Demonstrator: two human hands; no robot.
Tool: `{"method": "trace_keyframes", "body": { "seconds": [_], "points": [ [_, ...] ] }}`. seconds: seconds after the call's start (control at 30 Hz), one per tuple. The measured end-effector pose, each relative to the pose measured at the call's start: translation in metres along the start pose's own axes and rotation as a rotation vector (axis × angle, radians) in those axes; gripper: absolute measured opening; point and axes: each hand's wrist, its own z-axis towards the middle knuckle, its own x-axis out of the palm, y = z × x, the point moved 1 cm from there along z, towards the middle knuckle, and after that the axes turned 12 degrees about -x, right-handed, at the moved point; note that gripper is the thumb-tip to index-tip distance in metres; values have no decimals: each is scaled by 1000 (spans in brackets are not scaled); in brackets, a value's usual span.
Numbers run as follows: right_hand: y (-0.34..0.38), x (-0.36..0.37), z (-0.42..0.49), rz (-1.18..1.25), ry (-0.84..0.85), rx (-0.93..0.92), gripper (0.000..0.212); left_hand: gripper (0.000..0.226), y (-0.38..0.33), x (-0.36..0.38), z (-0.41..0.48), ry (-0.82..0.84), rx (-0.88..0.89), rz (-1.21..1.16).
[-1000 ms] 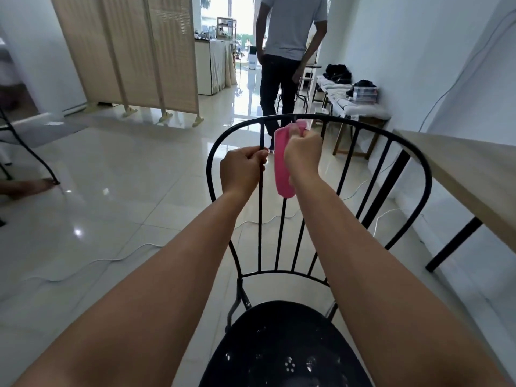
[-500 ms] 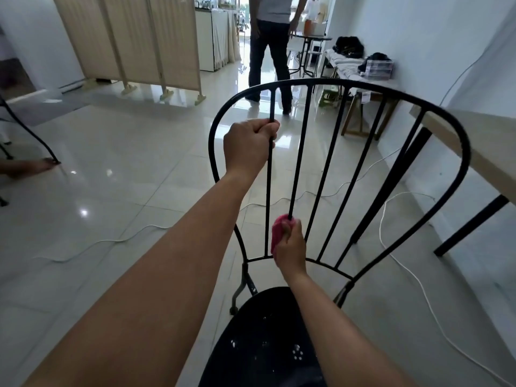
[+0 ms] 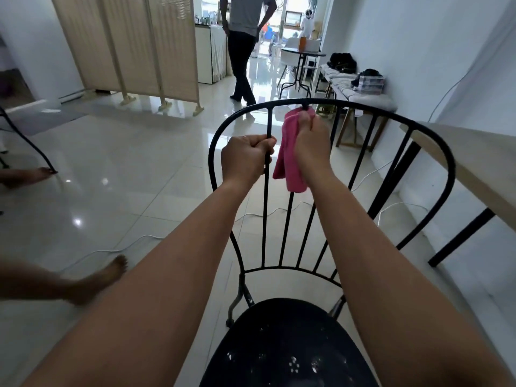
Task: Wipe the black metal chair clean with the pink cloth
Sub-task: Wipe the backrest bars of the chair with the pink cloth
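The right grip (image 3: pixel 311 143) has run back up from the foot of the backrest to just under the top rail (image 3: pixel 287 103), bringing the pink cloth (image 3: pixel 287 163) with it. The left grip (image 3: pixel 245 157) has stayed put. The right grip is clenched round the cloth, which is wrapped about the second spindle (image 3: pixel 286 227) from the left of the black metal chair (image 3: pixel 265 358), with its loose end hanging below the fist. The left grip is closed tight on the first spindle (image 3: pixel 264 219) alongside it, which I take to be steadying the chair.

By my reckoning the job is somewhere in the middle: the backrest is being done one spindle at a time. Nothing on the metal shows which bars have already been wiped. The spindles further right (image 3: pixel 358 163) and the rest of the hoop probably still wait their turn. The seat (image 3: pixel 301 336) carries pale specks, and I cannot tell whether they are dirt or pattern. Its wipe looks to be still ahead.
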Motion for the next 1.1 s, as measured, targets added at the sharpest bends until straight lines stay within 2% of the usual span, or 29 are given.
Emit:
{"method": "trace_keyframes", "body": {
  "seconds": [0.13,0.23,0.4,0.53,0.6,0.7,0.8,0.83,0.9,0.93,1.0,1.1],
  "points": [
    [-46,11,-62,-32,-30,-30,28,10,4,2,3,-10,10,-12],
    [-95,16,-118,-32,-2,15,25,12,6,2,5,-4,1,-31],
    [-150,16,-185,-129,160,180,8,13,3,2,3,-20,-14,-17],
    [-160,2,-202,-214,327,340,18,9,-1,2,0,-31,-31,0],
    [-150,-7,-195,-215,347,386,22,9,-3,1,-3,-40,-47,15],
    [-117,-22,-175,-137,139,441,26,9,-7,-8,-9,-17,-105,64],
    [-71,-32,-151,207,-158,432,24,17,-5,-27,-14,19,-103,63],
    [-54,-34,-141,285,-233,406,23,19,-6,-35,-17,-10,-60,72],
    [-22,-31,-119,379,-330,333,25,12,-9,-53,-19,-175,91,108],
    [-6,-27,-107,402,-350,294,26,8,-11,-61,-18,-293,177,151],
    [21,-13,-83,386,-321,221,27,22,-19,-77,-14,-449,263,271],
    [49,17,-49,295,-226,150,33,28,-23,-87,0,-292,128,296]
  ]
}}
